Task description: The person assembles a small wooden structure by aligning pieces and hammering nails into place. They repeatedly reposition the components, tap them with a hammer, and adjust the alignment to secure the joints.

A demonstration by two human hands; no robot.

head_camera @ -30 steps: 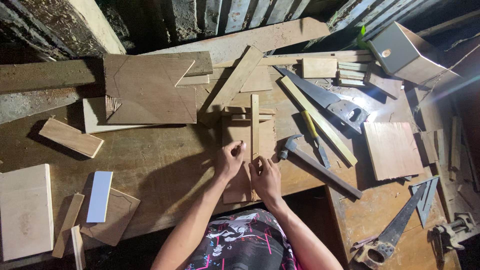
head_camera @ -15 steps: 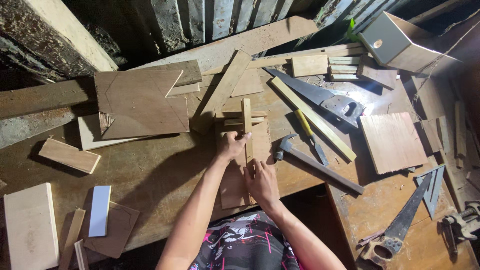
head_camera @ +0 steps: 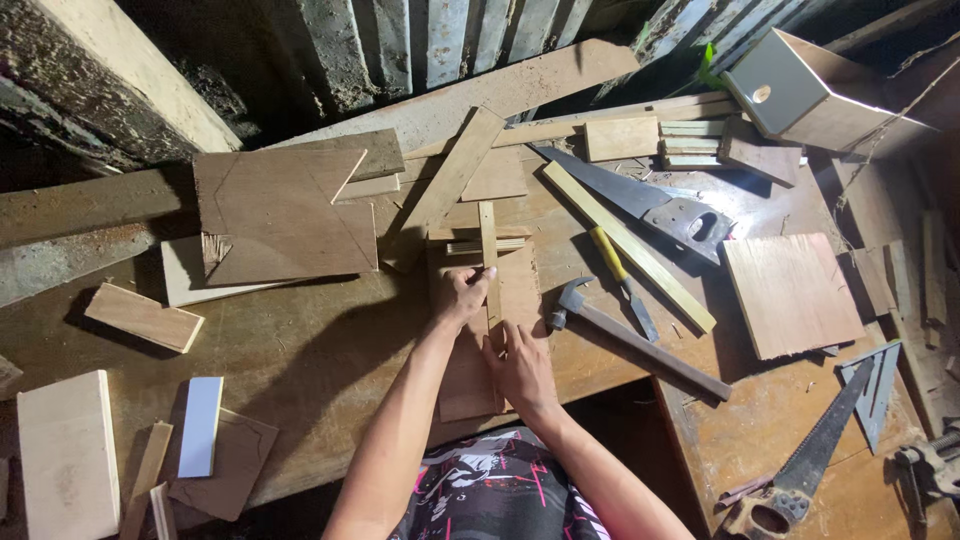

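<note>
At frame centre, the left hand pinches a thin wood strip standing along a plywood panel. The right hand presses flat, fingers spread, on the panel's lower part. A hammer lies just right. Advice: keep the strip aligned and the panel pinned.

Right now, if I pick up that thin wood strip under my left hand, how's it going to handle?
The thin wood strip looks slender and long, so it is probably light and may flex a little. Its flat faces make rolling unlikely. It lies across a wooden board beneath the left hand, so a push would likely slide it. The right hand rests nearby.
</note>
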